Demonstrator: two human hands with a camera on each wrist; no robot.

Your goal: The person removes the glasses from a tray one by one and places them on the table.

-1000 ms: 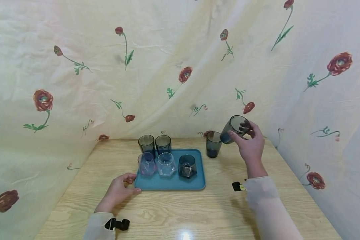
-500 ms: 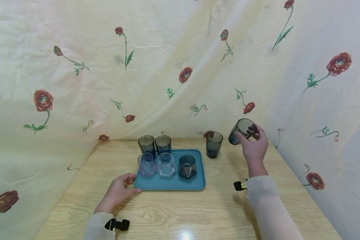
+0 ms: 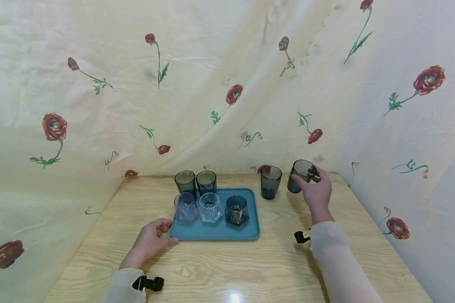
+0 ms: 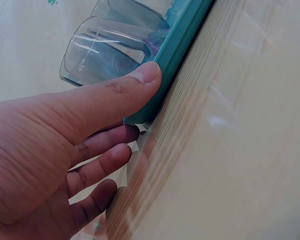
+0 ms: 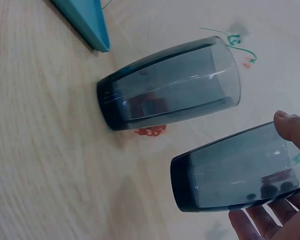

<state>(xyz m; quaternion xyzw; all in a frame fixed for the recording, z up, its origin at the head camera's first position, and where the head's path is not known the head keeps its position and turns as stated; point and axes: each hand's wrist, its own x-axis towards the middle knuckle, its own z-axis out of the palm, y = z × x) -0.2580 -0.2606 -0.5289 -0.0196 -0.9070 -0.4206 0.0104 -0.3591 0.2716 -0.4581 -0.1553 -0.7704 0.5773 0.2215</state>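
Holding a tall glass (image 3: pixel 298 179) near the back right corner of the tabletop (image 3: pixel 220 269), the right hand (image 3: pixel 318 189) has its grip around the upper part, thumb on one side and fingers round the other. That one's smoky, leans a bit with its mouth toward the right edge, and looks to be just off the wood: the right wrist view has a gap between base and shadow. Its neighbour (image 3: pixel 270 185), same shape and tint, stands upright near the back edge, close but not touching, between it and the tray (image 3: pixel 208 232).

The tray's a blue rectangle toward the back edge, roughly midway between the left and right edges. The left hand (image 3: pixel 148 243) has its front left corner in a narrow grip, thumb at the front rim and index finger at the left side, other fingers loosely bent.

As for what's on it: three short faceted ones in a row, all upright, going purplish glass (image 3: pixel 186 210), clear glass (image 3: pixel 211 211), dark glass (image 3: pixel 237 213). Behind the first two, by the tray's back left corner, are a tall left glass (image 3: pixel 184 181) and a tall right glass (image 3: pixel 206 182), bases partly hidden; can't tell if they touch. Flowery cloth (image 3: pixel 193 113) hangs behind the back edge.
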